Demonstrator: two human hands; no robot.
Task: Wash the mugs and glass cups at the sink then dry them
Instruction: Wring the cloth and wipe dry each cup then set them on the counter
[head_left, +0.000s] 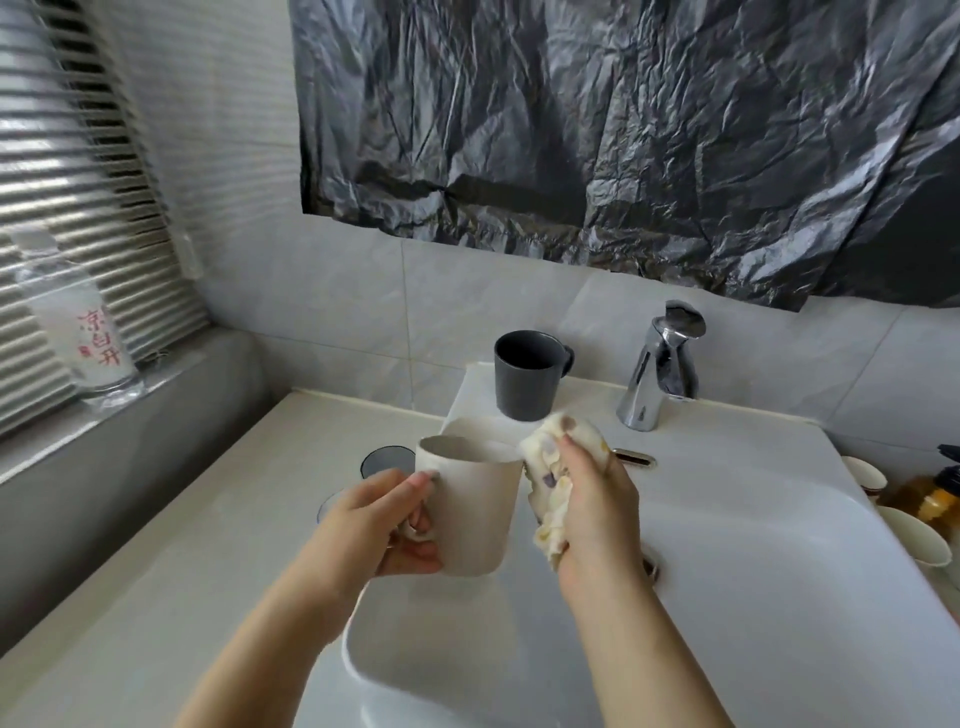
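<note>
The left hand (384, 525) is gripping the white mug (478, 509) by its handle, fingers curled through the loop and thumb lying on the wall near the rim. It is holding the mug upright over the left rim of the sink (753, 571). The right hand (592, 499) is clutching a bunched, patterned cloth (550, 467) and pressing it against the mug's right wall, so the step in hand is judged to be wiping the outside, most likely drying. To do it well, the person should be turning the mug by the handle while sliding the cloth round the wall, then pushing a fold inside and under the base. The handle needs a firm grip, since a wet glazed wall is probably slippery. Working low over the basin is limiting the damage from any slip. Behind, a grey mug (524, 382) is standing upright on the sink's back ledge, near the faucet (660, 369). What looks like a glass cup (387, 460) is sitting on the counter (182, 545) behind the left hand.
</note>
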